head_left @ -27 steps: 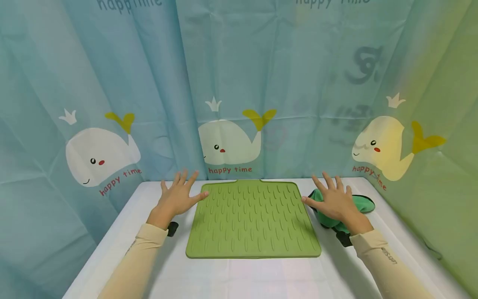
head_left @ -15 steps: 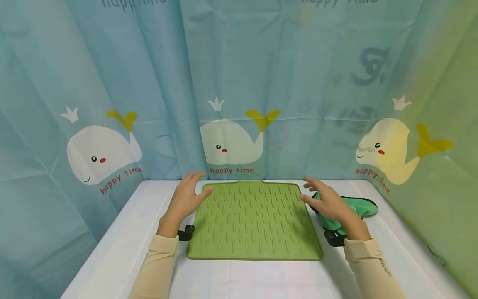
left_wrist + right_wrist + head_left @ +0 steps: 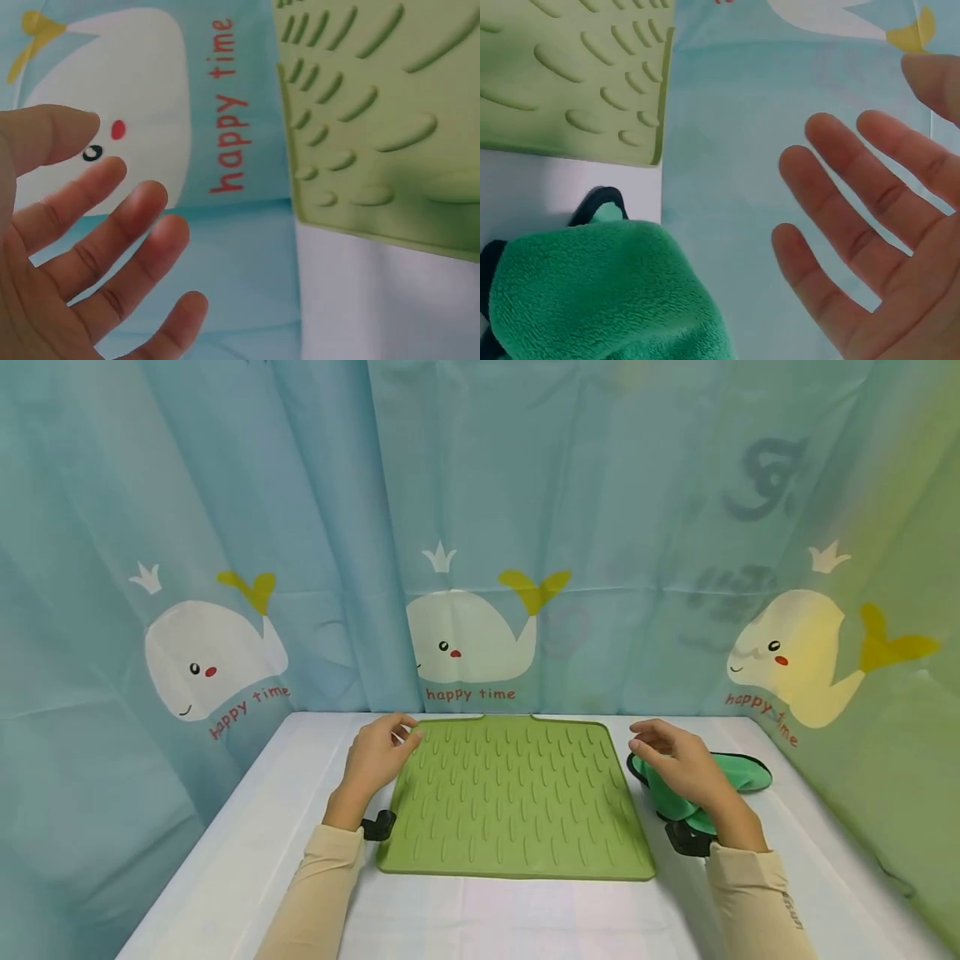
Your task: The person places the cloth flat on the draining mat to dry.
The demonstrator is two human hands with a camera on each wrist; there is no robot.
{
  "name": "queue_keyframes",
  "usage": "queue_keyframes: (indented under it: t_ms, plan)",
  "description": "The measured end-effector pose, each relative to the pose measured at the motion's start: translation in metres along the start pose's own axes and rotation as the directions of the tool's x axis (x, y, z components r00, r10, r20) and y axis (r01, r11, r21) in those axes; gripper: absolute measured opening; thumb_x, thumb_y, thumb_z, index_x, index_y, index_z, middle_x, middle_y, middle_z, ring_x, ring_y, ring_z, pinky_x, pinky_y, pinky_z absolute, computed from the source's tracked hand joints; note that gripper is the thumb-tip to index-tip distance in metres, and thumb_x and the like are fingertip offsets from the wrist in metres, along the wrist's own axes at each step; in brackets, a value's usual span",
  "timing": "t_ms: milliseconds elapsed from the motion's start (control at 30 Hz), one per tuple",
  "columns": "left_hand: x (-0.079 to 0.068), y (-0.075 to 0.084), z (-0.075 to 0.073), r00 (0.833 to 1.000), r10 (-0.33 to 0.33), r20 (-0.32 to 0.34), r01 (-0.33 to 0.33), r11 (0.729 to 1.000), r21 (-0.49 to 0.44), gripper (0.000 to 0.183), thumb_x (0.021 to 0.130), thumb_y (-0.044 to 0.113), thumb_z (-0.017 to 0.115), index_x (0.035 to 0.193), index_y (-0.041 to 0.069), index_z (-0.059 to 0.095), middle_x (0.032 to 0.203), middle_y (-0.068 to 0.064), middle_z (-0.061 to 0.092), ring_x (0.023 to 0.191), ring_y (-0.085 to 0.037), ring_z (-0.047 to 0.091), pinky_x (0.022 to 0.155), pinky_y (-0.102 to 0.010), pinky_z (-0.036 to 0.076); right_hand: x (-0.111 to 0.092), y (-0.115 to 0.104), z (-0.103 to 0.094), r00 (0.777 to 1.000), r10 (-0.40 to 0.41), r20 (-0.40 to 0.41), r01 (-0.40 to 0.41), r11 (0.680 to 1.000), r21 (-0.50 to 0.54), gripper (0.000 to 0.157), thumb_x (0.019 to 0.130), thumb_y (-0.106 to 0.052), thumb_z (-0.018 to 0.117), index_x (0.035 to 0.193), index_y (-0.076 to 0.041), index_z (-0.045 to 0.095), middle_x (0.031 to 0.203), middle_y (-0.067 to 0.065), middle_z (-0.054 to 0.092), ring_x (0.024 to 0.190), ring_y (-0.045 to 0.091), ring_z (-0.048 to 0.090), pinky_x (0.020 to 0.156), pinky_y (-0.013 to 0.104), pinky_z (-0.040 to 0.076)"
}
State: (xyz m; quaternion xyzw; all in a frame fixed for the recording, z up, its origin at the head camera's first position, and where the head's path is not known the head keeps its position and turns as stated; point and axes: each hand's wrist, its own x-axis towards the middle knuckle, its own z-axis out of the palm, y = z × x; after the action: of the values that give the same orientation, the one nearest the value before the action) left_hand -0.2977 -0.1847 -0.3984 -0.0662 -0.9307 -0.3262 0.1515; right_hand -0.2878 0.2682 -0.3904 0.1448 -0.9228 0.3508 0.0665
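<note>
Two grips (image 3: 378, 756) (image 3: 687, 768) more curled than before, loosely spread, near one green mat (image 3: 515, 797), one cloth (image 3: 607, 289)

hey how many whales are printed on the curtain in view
3: left whale, past the left hand; middle whale, behind the green mat; right whale, past the green cloth. Folds may hide more.

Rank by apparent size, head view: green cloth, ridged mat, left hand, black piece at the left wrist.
Largest to smallest:
1. Ridged mat
2. Green cloth and left hand: too close to rank; the cloth is partly hidden by the right hand.
3. Black piece at the left wrist
</note>
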Motion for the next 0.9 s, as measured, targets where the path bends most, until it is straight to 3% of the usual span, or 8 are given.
queue_keyframes:
  t_ms: [267,533,800,900]
  plan:
    - [0.000,-0.017,0.009,0.992,-0.104,0.065,0.101,0.994,0.048,0.028,0.092,0.030,0.063,0.115,0.014,0.067,0.099,-0.007,0.069,0.081,-0.020,0.064,0.060,-0.031,0.047,-0.012,0.008,-0.021,0.999,0.035,0.000,-0.035,0.997,-0.076,0.047,0.099,-0.043,0.050,0.131,-0.010,0.054,0.123,0.017,0.062,0.110,0.036,0.059,0.086,0.051,0.048]
    - [0.002,-0.033,0.015,0.963,-0.229,0.144,0.219,0.972,0.080,0.022,0.091,0.028,0.064,0.106,0.011,0.065,0.094,-0.008,0.066,0.071,-0.019,0.060,0.059,-0.031,0.045,-0.023,0.033,-0.043,0.991,0.134,-0.008,-0.134,0.982,-0.135,0.055,0.099,-0.046,0.047,0.134,-0.004,0.049,0.131,0.025,0.054,0.117,0.044,0.052,0.086,0.055,0.045]
    - [0.002,-0.042,0.018,0.925,-0.319,0.206,0.309,0.948,0.082,0.039,0.090,0.025,0.065,0.124,0.006,0.059,0.107,-0.015,0.067,0.086,-0.027,0.065,0.072,-0.041,0.051,-0.024,0.051,-0.040,0.985,0.170,0.016,-0.165,0.970,-0.176,0.058,0.097,-0.045,0.052,0.132,0.002,0.050,0.131,0.030,0.051,0.114,0.049,0.052,0.082,0.056,0.046]
    - [0.001,-0.044,0.020,0.919,-0.328,0.218,0.317,0.945,0.082,0.044,0.089,0.023,0.066,0.129,0.005,0.057,0.110,-0.017,0.067,0.092,-0.029,0.065,0.079,-0.044,0.052,-0.024,0.057,-0.035,0.981,0.188,0.050,-0.176,0.967,-0.186,0.063,0.095,-0.045,0.054,0.132,0.005,0.049,0.131,0.034,0.049,0.113,0.052,0.051,0.083,0.057,0.046]
